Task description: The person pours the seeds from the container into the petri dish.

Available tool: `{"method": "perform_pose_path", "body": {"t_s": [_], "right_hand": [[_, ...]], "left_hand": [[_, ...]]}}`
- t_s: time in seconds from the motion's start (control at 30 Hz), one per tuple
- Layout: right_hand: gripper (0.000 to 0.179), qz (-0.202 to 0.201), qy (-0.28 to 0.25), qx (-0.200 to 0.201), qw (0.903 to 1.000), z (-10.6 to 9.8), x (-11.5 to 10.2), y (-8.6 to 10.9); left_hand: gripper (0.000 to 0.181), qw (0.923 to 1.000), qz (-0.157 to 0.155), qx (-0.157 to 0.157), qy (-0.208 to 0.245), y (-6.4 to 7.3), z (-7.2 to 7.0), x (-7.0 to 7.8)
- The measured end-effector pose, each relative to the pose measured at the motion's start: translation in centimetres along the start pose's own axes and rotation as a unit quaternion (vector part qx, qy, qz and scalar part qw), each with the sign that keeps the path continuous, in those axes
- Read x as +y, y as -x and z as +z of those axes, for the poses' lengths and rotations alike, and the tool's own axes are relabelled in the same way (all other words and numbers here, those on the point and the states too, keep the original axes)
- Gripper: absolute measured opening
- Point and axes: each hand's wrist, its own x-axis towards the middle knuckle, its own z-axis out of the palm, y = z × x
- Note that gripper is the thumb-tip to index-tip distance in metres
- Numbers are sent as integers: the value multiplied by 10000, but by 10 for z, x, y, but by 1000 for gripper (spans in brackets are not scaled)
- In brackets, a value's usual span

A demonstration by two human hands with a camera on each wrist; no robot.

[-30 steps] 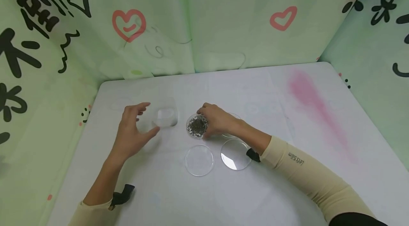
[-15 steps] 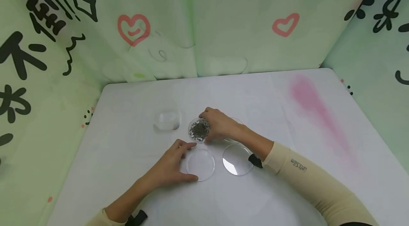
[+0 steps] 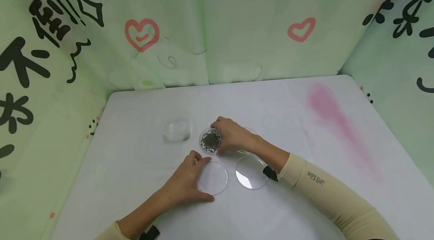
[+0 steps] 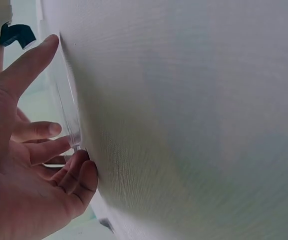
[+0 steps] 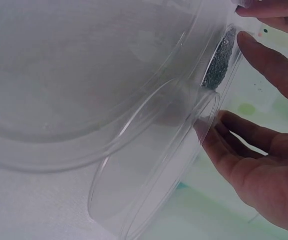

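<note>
- Dish (image 3: 200, 141): clear; contents (image 3: 210, 141) mottled dark grey
- Table (image 3: 271, 112): white; pink streak (image 3: 328, 112) at head view's three o'clock
- Backdrop (image 3: 244, 36): pale green; red hearts (image 3: 142, 38) at ten and two o'clock
- Sleeve (image 3: 325, 191) at four: cream, dark lettering (image 3: 316, 178)

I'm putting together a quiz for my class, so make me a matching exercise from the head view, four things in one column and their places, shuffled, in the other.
Things:
1. dish of dark grains
2. pink patch
3. dish with a bright reflection
4. clear container

Places:
A. partly behind the black wrist piece
B. leftmost of the four
C. at the fingertips of the right hand
D. on the right side of the table

Pairs: 1-C, 2-D, 3-A, 4-B.
</note>
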Motion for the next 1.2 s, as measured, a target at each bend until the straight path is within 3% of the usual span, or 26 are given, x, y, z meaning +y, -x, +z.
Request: {"method": "perform_pose_path", "body": {"t_s": [0.37,0.67,0.97,1.2], "right_hand": [[90,-48,-29,27,10000,2,2,-2],[90,7,25,-26,10000,2,1,-3],[92,35,72,-68,9999,3,2,-2],[91,35,-6,-56,10000,2,2,-3]], "left_hand": [[93,9994,169,248,-200,4,-2,-3],[94,9994,52,356,-18,8,-17,-4],[97,9964,176,381,735,8,-26,-9],[100,9930,46,734,923,9,-31,-19]]}}
